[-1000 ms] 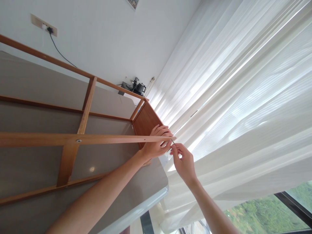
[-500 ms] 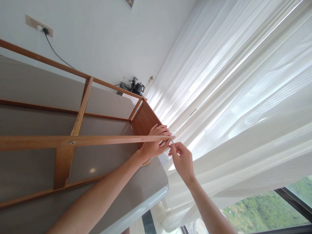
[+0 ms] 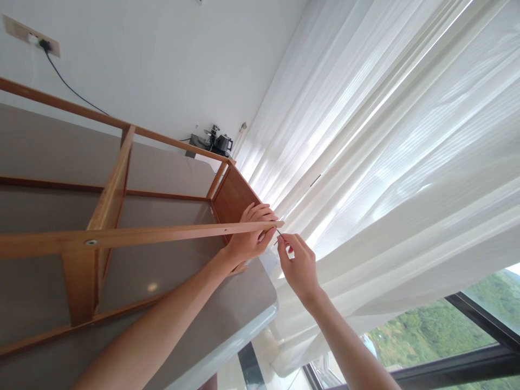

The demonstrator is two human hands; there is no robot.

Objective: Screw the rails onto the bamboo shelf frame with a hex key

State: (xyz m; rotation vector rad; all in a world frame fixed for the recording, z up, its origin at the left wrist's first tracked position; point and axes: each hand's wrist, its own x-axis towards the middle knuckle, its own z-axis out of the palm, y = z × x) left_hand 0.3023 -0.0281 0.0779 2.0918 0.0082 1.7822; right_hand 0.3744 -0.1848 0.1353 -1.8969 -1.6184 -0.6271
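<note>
While our left hand clamps wooden frame at its near right end, mid-frame, our right hand pinches thin metal rod just right of it. Rod tip at wood; can't confirm contact. Wooden frame sits on table, spanning left half. White curtain upper right, black kettle upper center.

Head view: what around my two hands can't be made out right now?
- Tool, head view: the right hand covers its held end; its tip is too small to tell what it meets.
- Left hand, head view: the rail crosses in front, hiding the middle of the hand and its exact grip.
- Rail's far left end, head view: cut off by the picture's left edge.
</note>
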